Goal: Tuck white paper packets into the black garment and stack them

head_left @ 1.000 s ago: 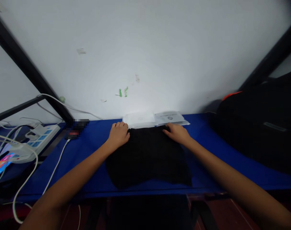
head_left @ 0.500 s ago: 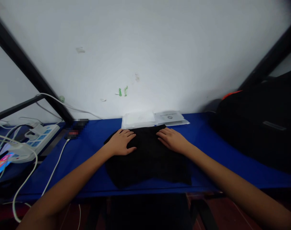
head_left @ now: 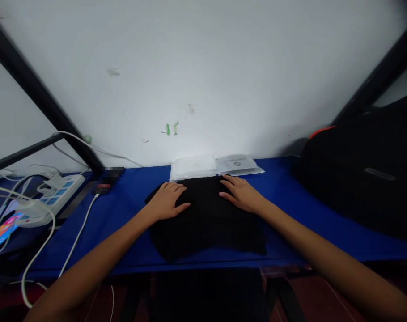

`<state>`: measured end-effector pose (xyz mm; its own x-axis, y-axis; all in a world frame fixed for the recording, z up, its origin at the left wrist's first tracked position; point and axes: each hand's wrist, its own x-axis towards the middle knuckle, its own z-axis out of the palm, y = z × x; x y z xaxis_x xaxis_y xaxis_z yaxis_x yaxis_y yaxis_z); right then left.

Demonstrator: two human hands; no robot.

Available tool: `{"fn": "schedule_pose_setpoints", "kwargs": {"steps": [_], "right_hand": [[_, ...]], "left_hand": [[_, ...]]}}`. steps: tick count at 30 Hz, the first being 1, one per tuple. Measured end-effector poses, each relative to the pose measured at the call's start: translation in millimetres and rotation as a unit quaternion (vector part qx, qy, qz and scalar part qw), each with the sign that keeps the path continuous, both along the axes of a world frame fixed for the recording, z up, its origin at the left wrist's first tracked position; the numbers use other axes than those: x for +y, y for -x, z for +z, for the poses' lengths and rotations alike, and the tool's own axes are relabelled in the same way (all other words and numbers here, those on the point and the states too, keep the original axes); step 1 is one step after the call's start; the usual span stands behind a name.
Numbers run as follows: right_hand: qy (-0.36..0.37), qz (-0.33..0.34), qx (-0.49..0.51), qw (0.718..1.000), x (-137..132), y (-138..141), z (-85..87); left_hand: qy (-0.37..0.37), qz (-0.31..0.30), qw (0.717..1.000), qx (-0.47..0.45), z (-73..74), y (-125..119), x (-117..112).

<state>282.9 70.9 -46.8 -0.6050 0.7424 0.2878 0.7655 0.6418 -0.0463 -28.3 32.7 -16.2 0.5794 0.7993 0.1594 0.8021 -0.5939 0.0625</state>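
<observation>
A black piece of cloth (head_left: pixel 203 223), perhaps a folded garment, lies flat on the blue table (head_left: pixel 116 223) in front of me. My left hand (head_left: pixel 168 201) rests on its far left part, fingers stretched out and thumb pointing inward. On the far right part lies my right hand (head_left: pixel 240 193), its fingers extended toward the cloth's far edge. Neither hand grips anything. Just behind the cloth, against the wall, are white packets (head_left: pixel 195 167) and a grey-white packet with a printed round mark (head_left: pixel 237 163).
To the right stands a large black bag (head_left: pixel 361 179). A white power strip (head_left: pixel 61 192) with cables and a lit phone (head_left: pixel 4 230) are at the left. A white cable (head_left: pixel 79 237) runs to a dark, pixelated object (head_left: pixel 108 180). A white wall (head_left: pixel 240 80) rises behind the table.
My right hand has shifted slightly, with its thumb now spread further from the fingers. My left fingers have moved a little on the cloth. The view has tilted marginally.
</observation>
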Motion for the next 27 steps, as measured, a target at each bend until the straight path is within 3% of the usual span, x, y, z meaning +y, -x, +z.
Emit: {"fn": "schedule_pose_setpoints", "kwargs": {"steps": [6, 9, 13, 17, 20, 22, 27], "right_hand": [[0.05, 0.082, 0.02, 0.995, -18, -9, 7.1], [0.057, 0.109, 0.047, 0.991, -26, -13, 15.6], [0.091, 0.12, 0.071, 0.986, -49, -20, 44.5], [0.173, 0.11, 0.022, 0.979, -87, -21, 66.1], [0.237, 0.109, -0.034, 0.965, -108, -17, 64.3], [0.258, 0.108, -0.048, 0.959, -115, -14, 59.6], [0.291, 0.106, -0.019, 0.951, -108, -16, 59.5]], "left_hand": [[0.022, -0.053, 0.995, -0.084, 8.2, 4, -9], [0.01, -0.058, 0.992, -0.11, 20.6, 3, -18], [0.028, -0.084, 0.993, -0.076, 46.0, 2, -44], [0.132, -0.116, 0.985, -0.007, 59.7, 4, -69], [0.235, -0.096, 0.967, -0.001, 55.7, 7, -73], [0.255, -0.059, 0.965, -0.022, 49.3, 10, -68], [0.093, 0.069, 0.993, 0.002, 30.7, 22, -46]]}}
